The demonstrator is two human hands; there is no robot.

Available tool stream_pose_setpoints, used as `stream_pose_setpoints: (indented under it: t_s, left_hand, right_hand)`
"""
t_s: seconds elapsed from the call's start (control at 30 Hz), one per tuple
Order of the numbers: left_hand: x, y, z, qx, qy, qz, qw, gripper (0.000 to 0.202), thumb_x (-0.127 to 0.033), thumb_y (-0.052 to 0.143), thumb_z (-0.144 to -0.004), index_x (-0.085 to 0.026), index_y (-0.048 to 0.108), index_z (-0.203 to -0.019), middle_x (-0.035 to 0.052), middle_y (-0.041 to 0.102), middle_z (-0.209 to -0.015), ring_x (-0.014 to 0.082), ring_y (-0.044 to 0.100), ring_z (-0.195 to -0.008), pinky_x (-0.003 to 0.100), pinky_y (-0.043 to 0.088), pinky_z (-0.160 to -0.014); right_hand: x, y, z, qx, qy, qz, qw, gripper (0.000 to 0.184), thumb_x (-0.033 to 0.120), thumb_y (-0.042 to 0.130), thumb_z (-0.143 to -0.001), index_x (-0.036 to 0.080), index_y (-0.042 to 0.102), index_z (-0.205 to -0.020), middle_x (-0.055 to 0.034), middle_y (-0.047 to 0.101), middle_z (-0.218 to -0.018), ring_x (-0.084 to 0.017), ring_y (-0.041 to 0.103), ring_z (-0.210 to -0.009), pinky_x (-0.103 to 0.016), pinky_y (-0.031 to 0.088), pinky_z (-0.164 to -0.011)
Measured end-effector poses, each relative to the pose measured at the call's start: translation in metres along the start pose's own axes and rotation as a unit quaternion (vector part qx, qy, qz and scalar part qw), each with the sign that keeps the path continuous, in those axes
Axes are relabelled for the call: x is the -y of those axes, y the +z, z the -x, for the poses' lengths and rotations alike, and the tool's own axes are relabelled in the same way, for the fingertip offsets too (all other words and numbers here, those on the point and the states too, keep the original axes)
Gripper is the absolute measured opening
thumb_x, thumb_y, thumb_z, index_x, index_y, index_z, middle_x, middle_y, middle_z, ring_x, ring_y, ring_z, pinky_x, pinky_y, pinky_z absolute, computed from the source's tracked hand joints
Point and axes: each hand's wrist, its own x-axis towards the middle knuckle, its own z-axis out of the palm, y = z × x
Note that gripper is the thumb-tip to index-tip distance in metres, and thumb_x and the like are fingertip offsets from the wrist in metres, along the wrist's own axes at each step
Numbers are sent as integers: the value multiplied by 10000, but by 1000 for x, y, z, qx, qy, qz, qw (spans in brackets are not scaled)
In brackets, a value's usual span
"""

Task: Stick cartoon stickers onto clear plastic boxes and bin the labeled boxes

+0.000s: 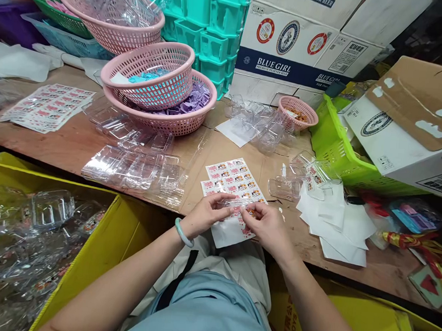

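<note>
Between my two hands is a small clear plastic case (235, 203), held level above the sticker sheets (239, 174). My left hand (210, 211), with a pale green bangle at the wrist, grips its left end between thumb and fingers. At the right end, the thumb and fingertips of my right hand (265, 224) are pinched on it. Whether a sticker is in those fingertips is too small to make out. The sheets carry rows of small cartoon prints in red, orange and black, and the lowest one overhangs the table edge.
Clear plastic cases lie left (130, 166) and right (285, 187). White backing papers (347, 232) are at the right. Pink baskets (205, 119) and a beer carton (283, 84) stand behind. A yellow bin (126, 224) of clear cases sits below at the left.
</note>
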Motion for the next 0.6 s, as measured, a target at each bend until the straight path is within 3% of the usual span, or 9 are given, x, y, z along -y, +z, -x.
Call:
stream_pose_setpoints:
  t_s: [0.1, 0.2, 0.27, 0.33, 0.43, 0.53, 0.6]
  left_hand:
    - [1, 4, 1, -39, 28, 10, 999, 531, -397, 805, -656, -146, 669, -1103, 79, 688, -965, 166, 607, -828, 259, 484, -702]
    - [-2, 4, 5, -67, 33, 4, 997, 557, -410, 798, -661, -138, 657, -1126, 87, 693, -992, 185, 620, -866, 276, 491, -733]
    - [-6, 6, 7, -51, 41, -7, 998, 560, -410, 784, -683, -137, 644, -1152, 104, 686, -1072, 207, 625, -935, 298, 498, -791]
    - [-10, 9, 9, -26, 59, -16, 998, 549, -403, 770, -708, -141, 633, -1171, 114, 672, -1145, 229, 618, -1019, 317, 493, -866]
    - [-13, 15, 7, 15, 49, -18, 999, 558, -407, 756, -726, -151, 614, -1201, 111, 666, -1182, 249, 613, -1080, 338, 491, -911]
    - [-11, 23, 2, 34, 38, -37, 998, 567, -427, 732, -745, -148, 598, -1222, 113, 666, -1185, 258, 617, -1083, 358, 501, -911]
    - [-8, 30, -3, 32, 69, -73, 994, 536, -413, 715, -765, -153, 602, -1220, 112, 646, -1222, 257, 604, -1105, 368, 493, -938]
  right_hand:
    - [-7, -1, 4, -147, -49, 126, 980, 330, 521, 650, -779, 194, 609, -766, 32, 531, -511, -127, 493, -492, -236, 373, -506]
    - [-14, -1, 7, -236, -34, 62, 969, 521, 541, 692, -741, 193, 529, -1092, -18, 640, -761, -147, 571, -605, -258, 470, -582]
    - [-16, 3, 8, -200, -15, -49, 978, 772, 549, 740, -686, 205, 404, -1290, -105, 642, -1063, -176, 635, -765, -273, 528, -624]
    - [-16, 6, 7, -135, -1, -149, 980, 868, 538, 770, -655, 229, 355, -1353, -138, 589, -1227, -207, 652, -904, -288, 558, -672]
    - [-19, 5, 5, -76, 9, -242, 967, 657, 541, 707, -738, 218, 467, -1258, -99, 651, -1121, -208, 657, -931, -306, 561, -745]
    - [-27, -3, 6, -82, 18, -261, 962, 536, 585, 589, -823, 211, 530, -1203, -85, 669, -1065, -213, 649, -950, -321, 557, -754]
    - [-31, -9, 9, -108, 11, -234, 966, 564, 569, 641, -791, 227, 530, -1227, -86, 643, -1148, -225, 629, -1020, -334, 549, -801]
